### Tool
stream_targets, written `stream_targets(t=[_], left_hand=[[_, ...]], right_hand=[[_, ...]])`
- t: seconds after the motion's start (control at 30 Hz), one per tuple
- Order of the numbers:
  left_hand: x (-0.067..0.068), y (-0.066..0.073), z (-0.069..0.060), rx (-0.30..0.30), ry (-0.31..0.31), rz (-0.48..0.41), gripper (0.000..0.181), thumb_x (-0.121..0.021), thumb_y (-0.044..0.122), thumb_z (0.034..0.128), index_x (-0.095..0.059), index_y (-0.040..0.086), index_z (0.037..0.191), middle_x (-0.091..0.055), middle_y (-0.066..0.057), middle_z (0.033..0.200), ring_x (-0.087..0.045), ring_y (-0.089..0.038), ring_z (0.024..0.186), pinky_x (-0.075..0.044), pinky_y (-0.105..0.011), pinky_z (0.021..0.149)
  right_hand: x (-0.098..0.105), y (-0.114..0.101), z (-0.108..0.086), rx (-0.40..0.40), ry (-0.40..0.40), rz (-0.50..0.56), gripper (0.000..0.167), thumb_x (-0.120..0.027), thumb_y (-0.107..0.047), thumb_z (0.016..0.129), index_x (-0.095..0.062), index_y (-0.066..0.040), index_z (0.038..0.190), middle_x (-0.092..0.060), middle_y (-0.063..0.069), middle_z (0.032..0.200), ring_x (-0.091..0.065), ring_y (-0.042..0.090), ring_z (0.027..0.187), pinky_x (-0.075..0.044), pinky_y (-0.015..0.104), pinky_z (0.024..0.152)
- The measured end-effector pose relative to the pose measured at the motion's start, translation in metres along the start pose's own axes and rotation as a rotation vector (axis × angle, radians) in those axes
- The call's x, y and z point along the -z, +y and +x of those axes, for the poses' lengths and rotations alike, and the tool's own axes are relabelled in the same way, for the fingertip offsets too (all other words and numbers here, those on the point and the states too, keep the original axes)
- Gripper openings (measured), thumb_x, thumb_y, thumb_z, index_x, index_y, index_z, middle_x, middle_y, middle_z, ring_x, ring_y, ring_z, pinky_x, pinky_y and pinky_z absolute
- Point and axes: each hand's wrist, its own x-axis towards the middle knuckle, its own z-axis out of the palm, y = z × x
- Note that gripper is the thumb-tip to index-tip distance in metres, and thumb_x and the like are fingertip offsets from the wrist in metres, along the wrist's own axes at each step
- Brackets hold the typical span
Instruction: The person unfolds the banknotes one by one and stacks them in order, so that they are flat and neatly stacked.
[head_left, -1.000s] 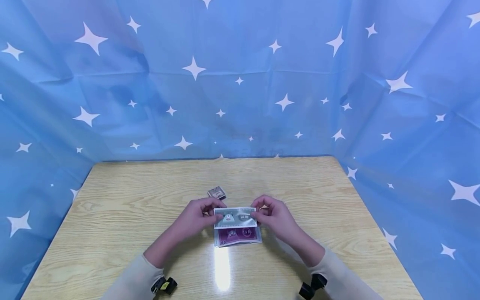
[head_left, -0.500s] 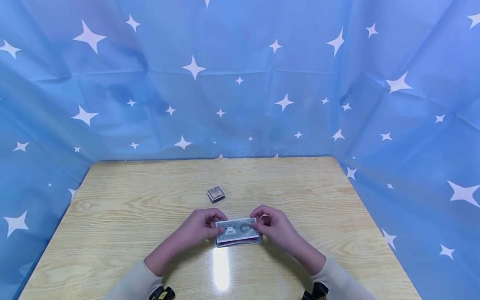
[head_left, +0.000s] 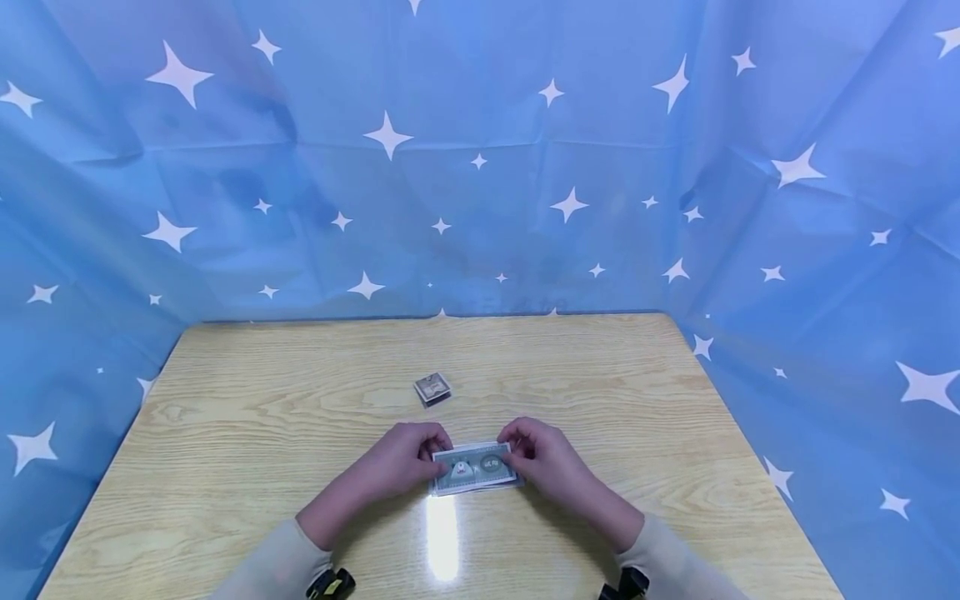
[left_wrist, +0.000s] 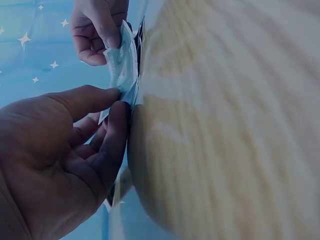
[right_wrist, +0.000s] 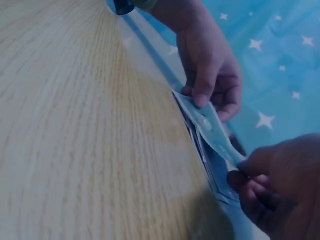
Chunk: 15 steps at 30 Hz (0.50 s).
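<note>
A green play banknote (head_left: 474,467) lies almost flat over a thin stack of other notes (right_wrist: 204,155), covering most of them in the head view. My left hand (head_left: 408,457) pinches its left end, thumb on top and fingers curled behind. At the opposite end my right hand (head_left: 542,458) pinches the note the same way. In the right wrist view the green note (right_wrist: 212,131) bows slightly above the stack's edge. The purple note under it is hidden now.
A small folded bundle of notes (head_left: 432,388) sits on the wooden table (head_left: 300,375) beyond the left hand. Behind the table hangs a blue cloth (head_left: 480,192) with white stars. Dark cameras are strapped at both wrists.
Both hands have brought the green note down and toward the person, onto the stack. The purple note that showed below it is now covered. The small bundle has stayed in place.
</note>
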Motion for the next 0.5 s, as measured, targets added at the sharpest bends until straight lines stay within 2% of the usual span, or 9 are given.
stream_targets(t=[0.27, 0.5], left_hand=[[-0.0039, 0.0048, 0.0038, -0.012, 0.014, 0.146, 0.019, -0.086, 0.005, 0.0895, -0.073, 0.016, 0.1, -0.064, 0.008, 0.085, -0.059, -0.01, 0.078, -0.053, -0.031, 0.07], [-0.0045, 0.0076, 0.0053, -0.029, 0.028, 0.192, 0.02, -0.086, 0.004, 0.087, -0.073, 0.014, 0.099, -0.064, 0.006, 0.088, -0.059, -0.012, 0.082, -0.052, -0.035, 0.074]], right_hand=[[-0.0067, 0.0033, 0.0004, 0.063, 0.029, -0.137, 0.023, -0.081, 0.006, 0.094, -0.075, -0.01, 0.11, -0.066, -0.007, 0.093, -0.062, 0.006, 0.082, -0.055, 0.025, 0.071], [-0.0075, 0.0003, 0.0001, 0.064, 0.025, -0.198, 0.023, -0.082, 0.007, 0.094, -0.074, -0.009, 0.108, -0.063, -0.006, 0.092, -0.058, 0.006, 0.081, -0.053, 0.026, 0.07]])
